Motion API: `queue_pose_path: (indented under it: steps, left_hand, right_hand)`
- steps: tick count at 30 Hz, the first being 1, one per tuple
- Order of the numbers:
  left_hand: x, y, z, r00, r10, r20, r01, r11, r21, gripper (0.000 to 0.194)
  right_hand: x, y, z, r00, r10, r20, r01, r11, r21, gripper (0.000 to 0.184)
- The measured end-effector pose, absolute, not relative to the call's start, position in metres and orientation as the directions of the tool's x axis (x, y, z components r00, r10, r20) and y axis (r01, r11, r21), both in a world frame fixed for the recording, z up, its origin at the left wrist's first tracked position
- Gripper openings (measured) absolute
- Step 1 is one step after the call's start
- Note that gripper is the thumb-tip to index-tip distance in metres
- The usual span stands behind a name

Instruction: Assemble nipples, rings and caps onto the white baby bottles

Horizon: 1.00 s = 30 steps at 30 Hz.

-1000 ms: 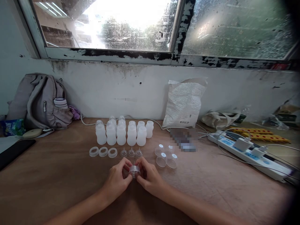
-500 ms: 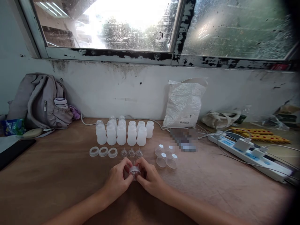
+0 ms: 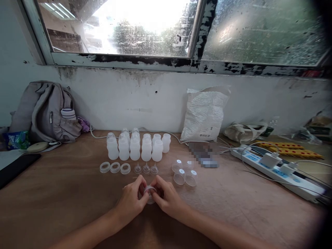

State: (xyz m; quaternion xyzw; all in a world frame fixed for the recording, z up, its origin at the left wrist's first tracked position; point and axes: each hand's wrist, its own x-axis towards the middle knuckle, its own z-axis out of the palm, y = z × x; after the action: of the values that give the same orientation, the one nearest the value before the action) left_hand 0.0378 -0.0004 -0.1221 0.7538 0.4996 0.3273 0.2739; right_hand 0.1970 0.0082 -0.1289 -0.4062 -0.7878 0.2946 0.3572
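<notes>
Clear plastic makes up the small round piece (image 3: 150, 199) at the lower centre of my frame, and both sets of fingers are gripping it. On my feed the left hand (image 3: 132, 197) pinches its left side between thumb and fingertips, and the right hand (image 3: 167, 197) does the same on its right side. The fingers hide much of it, so I cannot tell whether its underside touches the brown surface (image 3: 64, 197).

Just above the hands, near the centre, I see three clear teats (image 3: 146, 169) in a row with their thin tips upward. To the left of them three translucent rings (image 3: 115, 171) lie flat in a line; to the right of the hands sit four clear cups (image 3: 191, 180), each marked with a white spot. Milky bottles (image 3: 135, 152) stand upright in a cluster behind the teats and rings, several at the left with clear domed tops. At the right edge I make out a white power strip (image 3: 275, 170), and at the far left a grey backpack (image 3: 50, 121).
</notes>
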Motion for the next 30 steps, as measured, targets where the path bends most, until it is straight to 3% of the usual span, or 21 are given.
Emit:
queue_pose_path:
  steps: [2, 8, 17, 19, 22, 25, 30]
  left_hand:
    - [0.037, 0.001, -0.121, 0.272, 0.937, 0.219, 0.558, -0.339, 0.758, 0.006]
    - [0.036, 0.004, -0.12, 0.222, 0.954, 0.203, 0.542, -0.294, 0.787, 0.01]
    - [0.036, 0.005, -0.128, 0.236, 0.95, 0.206, 0.559, -0.306, 0.771, 0.014]
    - [0.035, 0.007, -0.129, 0.238, 0.947, 0.215, 0.538, -0.313, 0.783, 0.013]
    - [0.033, 0.011, -0.131, 0.236, 0.945, 0.227, 0.41, -0.309, 0.859, 0.012]
    - [0.032, 0.018, -0.134, 0.219, 0.959, 0.178, 0.245, -0.23, 0.942, 0.018]
    - [0.032, 0.023, -0.14, 0.255, 0.964, 0.08, 0.155, -0.122, 0.98, 0.024]
  right_hand:
    - [0.198, 0.008, -0.125, -0.426, 0.848, 0.314, 0.403, 0.489, -0.773, 0.002]
    - [0.204, 0.003, -0.116, -0.538, 0.8, 0.266, 0.251, 0.453, -0.855, 0.02]
    - [0.204, -0.003, -0.11, -0.602, 0.734, 0.313, 0.238, 0.54, -0.808, 0.026]
    - [0.203, -0.002, -0.112, -0.579, 0.763, 0.288, 0.211, 0.481, -0.851, 0.023]
    - [0.201, 0.002, -0.12, -0.488, 0.854, 0.181, 0.067, 0.244, -0.968, 0.021]
    - [0.198, 0.006, -0.126, -0.439, 0.896, 0.072, -0.056, 0.053, -0.997, 0.028]
    - [0.196, 0.01, -0.128, -0.415, 0.908, 0.053, -0.084, 0.02, -0.996, 0.026]
